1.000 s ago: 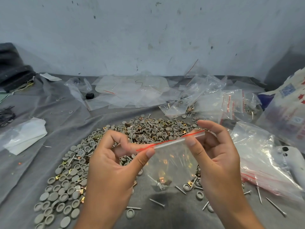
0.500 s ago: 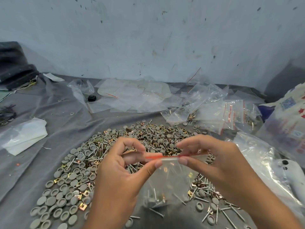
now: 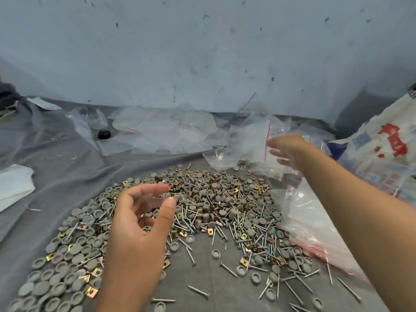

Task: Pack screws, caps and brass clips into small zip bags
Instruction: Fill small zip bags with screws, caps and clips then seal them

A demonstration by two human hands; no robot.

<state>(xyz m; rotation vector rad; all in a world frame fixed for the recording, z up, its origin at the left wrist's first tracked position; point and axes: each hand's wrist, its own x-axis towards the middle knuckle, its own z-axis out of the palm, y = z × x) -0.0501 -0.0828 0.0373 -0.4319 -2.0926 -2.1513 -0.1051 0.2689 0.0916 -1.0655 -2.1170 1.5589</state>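
Observation:
A wide heap of grey caps (image 3: 56, 284), steel screws (image 3: 297, 287) and brass clips (image 3: 210, 231) covers the grey cloth (image 3: 56, 158) in front of me. My left hand (image 3: 139, 221) hovers over the heap's left half, fingers loosely spread and holding nothing. My right hand (image 3: 288, 149) reaches far right and back, blurred, fingers spread. A small zip bag (image 3: 249, 140) with a red strip is at its fingertips, above the other bags. Whether the fingers touch the bag is unclear.
Filled zip bags (image 3: 225, 157) lie behind the heap on the right, flat empty bags (image 3: 162, 131) further back. A large clear plastic bag (image 3: 304, 221) and a printed sack (image 3: 387, 149) are on the right. White cloth (image 3: 13, 185) lies left. A wall stands close behind.
Both hands pinched the bag's zip strip before. Now the left hand has let go and stays over the heap, and the right arm has swung the bag back right to the bag pile.

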